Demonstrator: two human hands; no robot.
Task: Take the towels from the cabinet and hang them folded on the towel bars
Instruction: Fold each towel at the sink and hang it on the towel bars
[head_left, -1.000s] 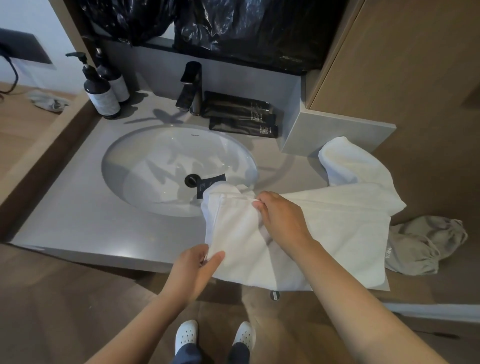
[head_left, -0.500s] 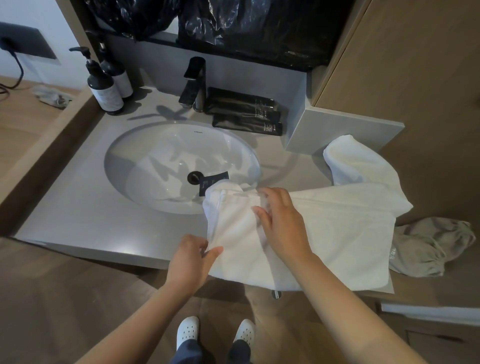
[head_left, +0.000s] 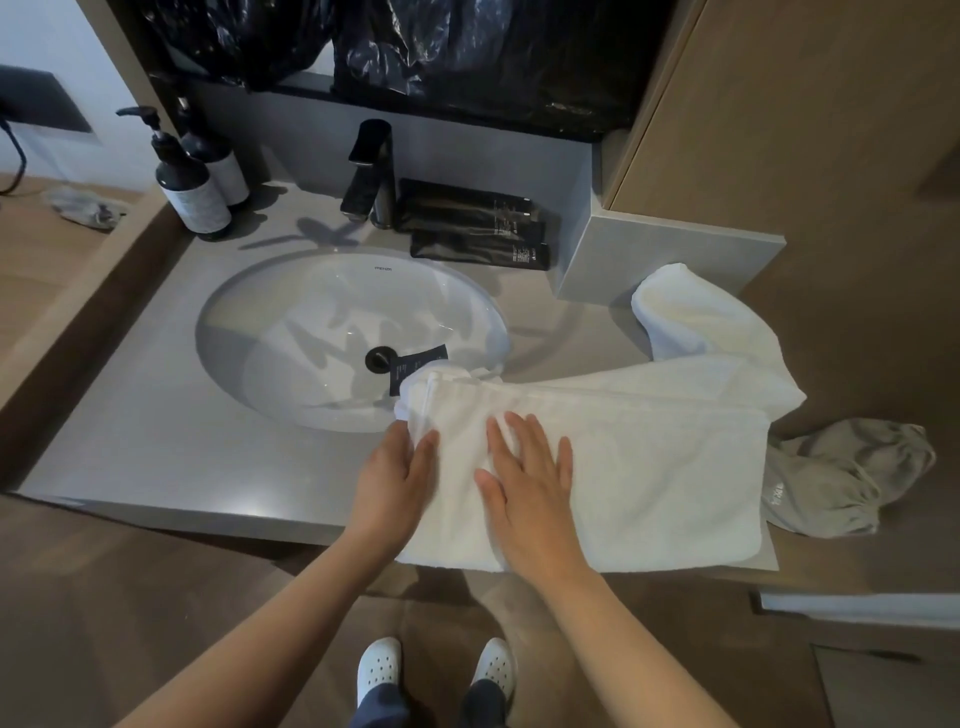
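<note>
Firstly, pump bottles: two dark ones with pale labels, upright and close together at the counter's 10 o'clock corner
Counter: grey slab that bears the basin and the towel
Basin: white oval sunk into the counter; a black drain sits near its middle, and a small dark packet lies at the drain's 3 o'clock with its near end under the towel's corner
Faucet: black, at the basin's 12 o'clock
Black tubes: lying flat in a stack at the faucet's 3 o'clock, by the back wall
Left hand: open, fingers straight and pointing to 12 o'clock, resting on the towel's left edge at the basin's 5 o'clock
White towel: folded into a long band, flat on the counter's front part; its far left corner overhangs the basin rim, its near edge hangs just over the counter front
Right hand: open, palm down, fingers spread, pressing on the towel just at the left hand's 3 o'clock, not touching it
White bundle: more white towelling, humped at the band's 1 o'clock against a grey block; whether it is the same towel I cannot tell
Grey cloth: crumpled, touching the band's right end at 3 o'clock
White shoes: on the brown floor at the hands' 6 o'clock
</note>
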